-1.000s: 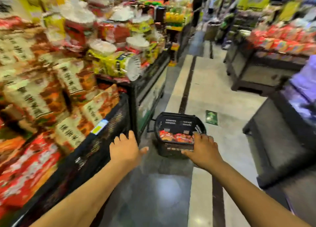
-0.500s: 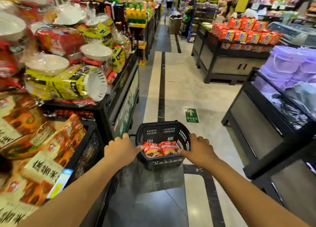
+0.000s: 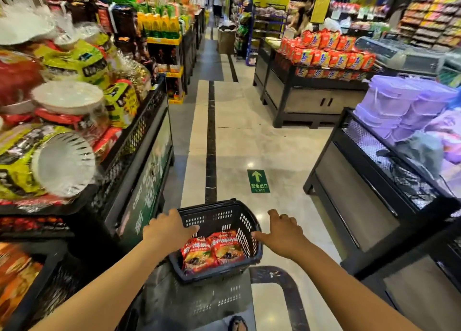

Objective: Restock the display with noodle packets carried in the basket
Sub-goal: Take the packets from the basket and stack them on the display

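A black plastic basket [image 3: 239, 221] stands low on the glossy aisle floor in front of me. Two red noodle packets [image 3: 212, 252] lie flat inside it. My left hand [image 3: 167, 231] lies palm down over the basket's left rim, fingers spread and thumb reaching over the opening. My right hand [image 3: 282, 233] is at the right rim with its fingers spread, only the thumb tip meeting the rim. Neither hand closes around anything. At my lower left a black wire display bin [image 3: 50, 280] holds orange noodle packets [image 3: 15, 275].
A display [image 3: 139, 136] of bowl noodle packs runs along the left. On the right is a black stand [image 3: 361, 193] with purple containers [image 3: 399, 106]. Further off, another stand carries red packets [image 3: 329, 53]. A green exit sticker [image 3: 258, 181] marks the floor. People [image 3: 301, 16] stand far down the aisle.
The view swung from the left display to straight down the aisle. The basket now sits closer. Both hands went from clasping its sides to lying spread at the rims.
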`<state>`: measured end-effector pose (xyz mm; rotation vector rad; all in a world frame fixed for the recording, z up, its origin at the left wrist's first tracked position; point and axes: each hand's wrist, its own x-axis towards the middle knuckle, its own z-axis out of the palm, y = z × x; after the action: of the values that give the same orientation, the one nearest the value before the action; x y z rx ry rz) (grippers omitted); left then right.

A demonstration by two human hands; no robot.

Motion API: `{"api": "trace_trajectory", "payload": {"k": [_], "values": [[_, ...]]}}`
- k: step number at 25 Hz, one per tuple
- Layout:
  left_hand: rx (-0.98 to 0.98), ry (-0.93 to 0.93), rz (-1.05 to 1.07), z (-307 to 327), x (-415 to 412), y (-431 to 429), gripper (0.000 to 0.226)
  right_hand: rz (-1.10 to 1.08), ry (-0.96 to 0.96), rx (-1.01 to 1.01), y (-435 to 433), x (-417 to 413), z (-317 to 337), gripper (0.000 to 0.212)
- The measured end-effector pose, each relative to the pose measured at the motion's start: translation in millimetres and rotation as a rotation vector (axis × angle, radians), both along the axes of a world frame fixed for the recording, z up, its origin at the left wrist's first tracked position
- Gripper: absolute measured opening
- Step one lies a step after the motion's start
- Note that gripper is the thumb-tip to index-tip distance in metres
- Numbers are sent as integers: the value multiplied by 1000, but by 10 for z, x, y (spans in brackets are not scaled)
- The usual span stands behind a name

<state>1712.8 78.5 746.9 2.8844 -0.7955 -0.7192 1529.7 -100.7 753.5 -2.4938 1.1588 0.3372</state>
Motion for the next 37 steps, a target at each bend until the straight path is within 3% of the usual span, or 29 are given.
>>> {"api": "trace_trajectory", "payload": {"k": [8, 13, 20, 29, 35, 37], "values": [[38, 10, 73, -67, 655, -1344, 82, 95, 56, 97, -1467, 889, -100, 78], [76, 47, 127, -297, 904, -1758, 81, 116, 111, 153, -1973, 1281, -300, 78], [103, 105, 210, -1157, 1496, -2166, 88, 147, 215, 249, -2367, 1902, -1106, 76], [78, 142, 151, -3309, 2076, -2181, 77, 56, 208, 394, -2455, 2271, -3365, 79], [135, 298, 110, -5201, 1832, -1946, 71, -30, 304, 478, -2324, 2017, -5307, 87], [134, 347, 163, -5642, 1737, -1865, 75, -85, 287, 488, -2278, 1969, -5669, 82]]}}
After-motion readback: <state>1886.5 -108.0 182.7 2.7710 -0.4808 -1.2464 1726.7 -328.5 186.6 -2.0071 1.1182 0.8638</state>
